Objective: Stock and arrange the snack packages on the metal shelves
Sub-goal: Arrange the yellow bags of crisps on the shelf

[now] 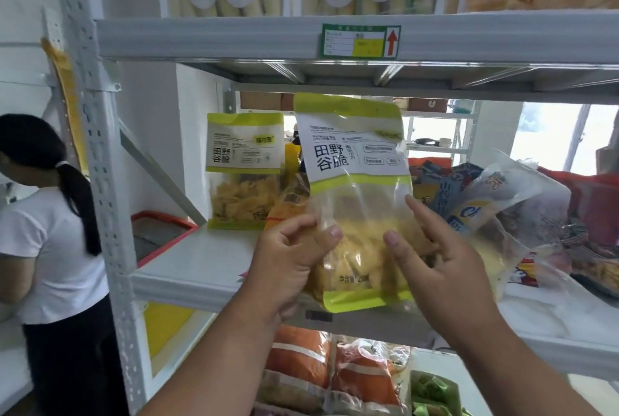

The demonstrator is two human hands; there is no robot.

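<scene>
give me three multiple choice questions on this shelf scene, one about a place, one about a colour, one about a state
1. Where does the matching green-and-white bag stand?
A. middle shelf, left of the held bag
B. top shelf
C. floor

2. What colour is the arrow on the shelf label?
A. blue
B. red
C. black

3. How is the held snack bag kept up?
A. lying flat on the shelf
B. hanging from a hook
C. left hand grips its lower left edge, right hand touches its front

Answers: 1 A, it stands upright on the middle shelf; 2 B, the arrow is red; 3 C, the left thumb pinches the bag while the right fingers lie spread on it.
</scene>
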